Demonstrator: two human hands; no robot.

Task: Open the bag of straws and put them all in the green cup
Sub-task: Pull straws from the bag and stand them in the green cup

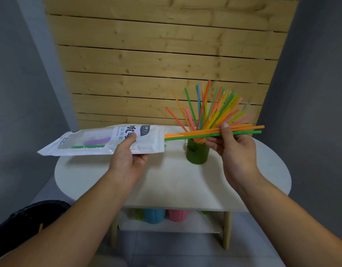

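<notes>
We're pinching orange-green straw bundle (214,132) in right hand (236,149), left hand (127,153) gripping straw bag (101,141) mid-frame; bundle risking knocking crowded green cup (197,152) over.

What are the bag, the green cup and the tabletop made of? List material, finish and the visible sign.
Bag: thin plastic film, white print with a clear window showing straws inside.
Green cup: probably matte moulded plastic; evenly coloured, no glare.
Tabletop: smooth white matte surface, likely painted or laminated board; core hidden.
</notes>
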